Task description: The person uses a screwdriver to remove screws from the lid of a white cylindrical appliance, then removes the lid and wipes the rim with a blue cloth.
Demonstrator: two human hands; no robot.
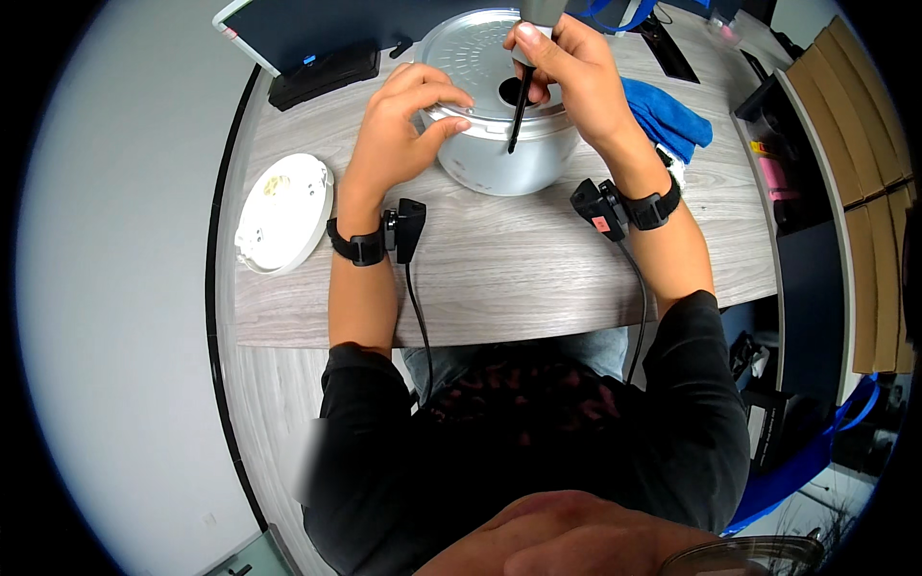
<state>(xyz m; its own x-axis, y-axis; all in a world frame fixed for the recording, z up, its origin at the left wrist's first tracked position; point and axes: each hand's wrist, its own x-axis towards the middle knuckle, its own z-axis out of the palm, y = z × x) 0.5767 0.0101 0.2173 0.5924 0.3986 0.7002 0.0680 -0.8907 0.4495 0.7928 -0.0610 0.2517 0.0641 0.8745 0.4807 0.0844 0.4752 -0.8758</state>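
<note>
A round silver appliance [504, 163] with a vented metal top and a dark round hole stands on the table in front of me. My left hand [403, 120] is at its left rim, curved fingers over the top edge and the thumb lower on the side. My right hand [576, 72] is closed round a screwdriver [520, 120] with a grey upper part and a long black shaft. The shaft slants down past the dark hole, and its tip shows in front of the appliance's side wall. The right palm hides part of the handle and the appliance's right edge.
A white round cover [286, 213] lies on the table at the left. A blue cloth [667, 117] is bunched at the right. A dark monitor [355, 34] stands at the back left. Shelves with cardboard boxes [855, 96] border the right side. Black cables hang from both wrist devices.
</note>
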